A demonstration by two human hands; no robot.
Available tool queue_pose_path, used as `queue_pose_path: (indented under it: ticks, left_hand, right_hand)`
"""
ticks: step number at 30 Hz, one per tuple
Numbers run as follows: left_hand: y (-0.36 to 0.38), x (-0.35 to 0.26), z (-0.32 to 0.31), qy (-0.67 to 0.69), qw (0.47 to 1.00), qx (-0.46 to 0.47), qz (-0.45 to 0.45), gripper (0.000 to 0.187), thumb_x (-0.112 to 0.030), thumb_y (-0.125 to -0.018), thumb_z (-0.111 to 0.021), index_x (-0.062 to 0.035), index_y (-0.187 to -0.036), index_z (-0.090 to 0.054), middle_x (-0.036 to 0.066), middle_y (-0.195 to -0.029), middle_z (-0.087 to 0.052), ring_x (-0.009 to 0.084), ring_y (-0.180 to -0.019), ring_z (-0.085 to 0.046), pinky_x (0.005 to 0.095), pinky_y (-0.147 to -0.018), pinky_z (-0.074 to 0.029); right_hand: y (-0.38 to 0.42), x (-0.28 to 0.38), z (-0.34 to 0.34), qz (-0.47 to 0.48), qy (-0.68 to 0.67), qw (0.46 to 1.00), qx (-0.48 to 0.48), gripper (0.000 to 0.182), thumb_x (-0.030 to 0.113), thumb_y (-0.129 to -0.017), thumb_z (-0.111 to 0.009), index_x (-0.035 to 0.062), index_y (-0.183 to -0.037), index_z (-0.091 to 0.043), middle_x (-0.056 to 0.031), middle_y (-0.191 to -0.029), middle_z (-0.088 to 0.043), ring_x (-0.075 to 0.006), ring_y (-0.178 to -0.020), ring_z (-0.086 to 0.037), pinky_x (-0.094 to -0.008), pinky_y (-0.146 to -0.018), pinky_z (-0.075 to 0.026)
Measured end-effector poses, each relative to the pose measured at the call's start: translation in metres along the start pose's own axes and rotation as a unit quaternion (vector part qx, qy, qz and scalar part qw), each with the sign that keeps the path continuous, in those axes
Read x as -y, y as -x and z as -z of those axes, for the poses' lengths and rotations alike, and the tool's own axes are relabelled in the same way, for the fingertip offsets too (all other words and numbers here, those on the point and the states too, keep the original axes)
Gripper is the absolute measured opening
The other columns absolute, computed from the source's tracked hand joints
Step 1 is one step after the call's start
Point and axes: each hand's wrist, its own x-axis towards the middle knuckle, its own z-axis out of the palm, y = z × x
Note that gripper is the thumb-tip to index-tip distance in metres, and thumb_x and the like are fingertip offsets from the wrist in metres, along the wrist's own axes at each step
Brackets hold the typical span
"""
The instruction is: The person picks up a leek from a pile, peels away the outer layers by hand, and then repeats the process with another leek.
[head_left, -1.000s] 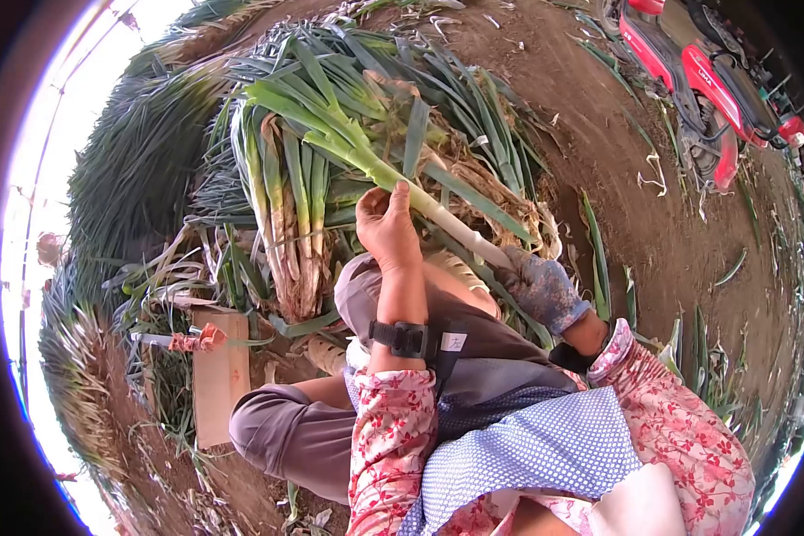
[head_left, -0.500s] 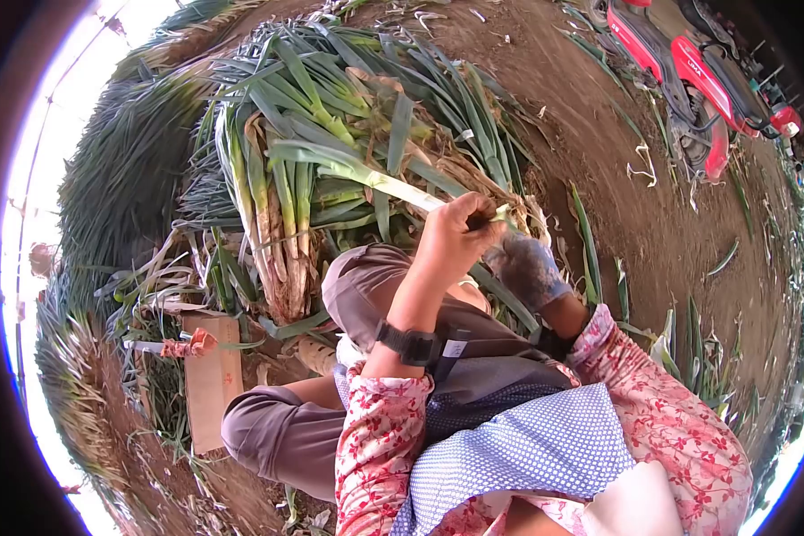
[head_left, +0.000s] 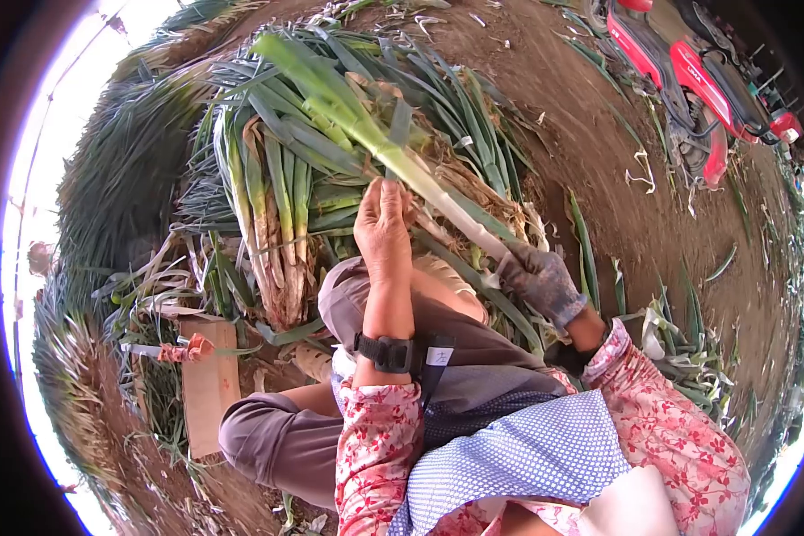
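Observation:
A long leek (head_left: pixel 420 176) slants across the view, leaves at the upper left and pale end at the lower right. My right hand (head_left: pixel 542 284), in a dirty grey glove, is closed round the pale end. Bare, with a black strap at the wrist, my left hand (head_left: pixel 386 225) is just below the leek's middle. Its fingers are pressed together, and what they may hold is hidden. Behind both hands lies a heap of loose leeks (head_left: pixel 330 98). Left of my left hand is a tied leek bundle (head_left: pixel 277 223), its roots toward me.
A larger leek pile (head_left: pixel 125 170) fills the far left. A cardboard piece (head_left: pixel 210 393) and a rod wrapped in orange-red material (head_left: pixel 186 348) lie at the lower left. A red and black machine (head_left: pixel 706 80) stands at the upper right. Leaf scraps (head_left: pixel 688 348) litter the soil.
My left hand has moved left and away from the leek's pale end. My gloved right hand has shifted slightly right and now grips that end. The leek's leafy end has risen in view.

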Motion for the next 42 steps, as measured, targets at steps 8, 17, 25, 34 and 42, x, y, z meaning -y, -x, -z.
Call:
queue_pose_path:
  ticks: [8, 17, 25, 34, 42]
  left_hand:
    - [-0.002, -0.014, 0.008, 0.216, 0.965, -0.066, 0.134, 0.030, -0.023, -0.089, -0.048, 0.0012, -0.107, -0.048, 0.013, -0.097, -0.058, 0.0274, -0.089, -0.060, 0.0363, -0.075, -0.051]
    - [-0.006, -0.005, 0.012, 0.172, 0.980, -0.059, 0.080, 0.026, -0.005, -0.082, -0.044, 0.0017, -0.106, -0.050, 0.012, -0.092, -0.058, 0.0246, -0.084, -0.060, 0.0326, -0.073, -0.051]
    - [-0.001, 0.003, 0.006, -0.175, 0.982, -0.060, -0.044, 0.023, -0.022, -0.085, -0.058, 0.0013, -0.082, -0.058, 0.002, -0.061, -0.054, 0.0089, -0.052, -0.049, 0.0221, -0.047, -0.037]
    - [0.011, 0.013, 0.000, -0.333, 0.925, 0.178, -0.049, 0.014, -0.014, -0.083, -0.059, -0.0003, -0.081, -0.059, 0.000, -0.059, -0.050, 0.0070, -0.049, -0.044, 0.0230, -0.045, -0.036]
    - [0.019, 0.020, 0.006, -0.394, 0.867, 0.303, 0.042, 0.020, -0.008, -0.078, -0.060, -0.0024, -0.097, -0.060, 0.004, -0.081, -0.059, 0.0116, -0.058, -0.050, 0.0250, -0.055, -0.043]
  right_hand:
    - [0.023, 0.006, 0.001, 0.118, 0.212, 0.966, -0.087, 0.035, 0.021, -0.076, -0.063, 0.0038, -0.105, -0.058, -0.0176, -0.091, -0.061, -0.0331, -0.083, -0.059, -0.0370, -0.070, -0.047]
    - [0.028, 0.001, -0.014, 0.068, 0.196, 0.975, -0.084, 0.038, 0.018, -0.074, -0.064, 0.0048, -0.109, -0.058, -0.0166, -0.099, -0.061, -0.0318, -0.089, -0.059, -0.0364, -0.076, -0.047]
    - [0.029, 0.006, -0.010, 0.095, 0.196, 0.971, -0.102, 0.039, 0.017, -0.074, -0.065, 0.0032, -0.110, -0.057, -0.0175, -0.101, -0.060, -0.0319, -0.093, -0.059, -0.0352, -0.079, -0.047]
    - [0.018, -0.011, -0.011, -0.094, -0.079, 0.989, -0.079, 0.037, 0.020, -0.080, -0.062, 0.0026, -0.113, -0.057, -0.0041, -0.075, -0.061, -0.0081, -0.067, -0.055, -0.0235, -0.061, -0.044]
    - [-0.014, 0.011, 0.018, -0.167, -0.294, 0.941, 0.000, 0.032, 0.021, -0.085, -0.058, 0.0031, -0.111, -0.056, 0.0030, -0.068, -0.057, -0.0029, -0.048, -0.046, -0.0178, -0.044, -0.037]
